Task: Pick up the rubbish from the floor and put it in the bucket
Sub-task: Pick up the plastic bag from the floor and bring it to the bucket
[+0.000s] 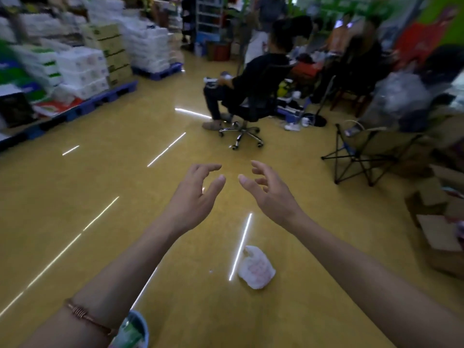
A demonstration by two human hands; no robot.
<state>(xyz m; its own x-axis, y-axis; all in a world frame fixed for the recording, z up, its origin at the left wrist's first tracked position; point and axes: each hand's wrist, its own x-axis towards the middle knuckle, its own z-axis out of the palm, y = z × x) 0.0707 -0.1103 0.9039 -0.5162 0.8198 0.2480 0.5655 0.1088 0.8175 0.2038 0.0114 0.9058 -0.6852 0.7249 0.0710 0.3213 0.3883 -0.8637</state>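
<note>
A crumpled white plastic bag (256, 268) lies on the yellow floor, low in the view and between my two forearms. My left hand (194, 197) is stretched out in front of me with its fingers spread and nothing in it. Beside it my right hand (270, 193) is held the same way, empty, fingers curled apart. Both hands are well beyond the bag and above the floor. The rim of a blue bucket (139, 327) with something green and white inside shows at the bottom edge, partly hidden under my left forearm.
A person sits on a wheeled office chair (242, 121) ahead. A folding camp chair (364, 151) and open cardboard boxes (439, 229) stand on the right. Stacked goods on blue pallets (82, 79) line the left. A wide strip of yellow floor runs between them.
</note>
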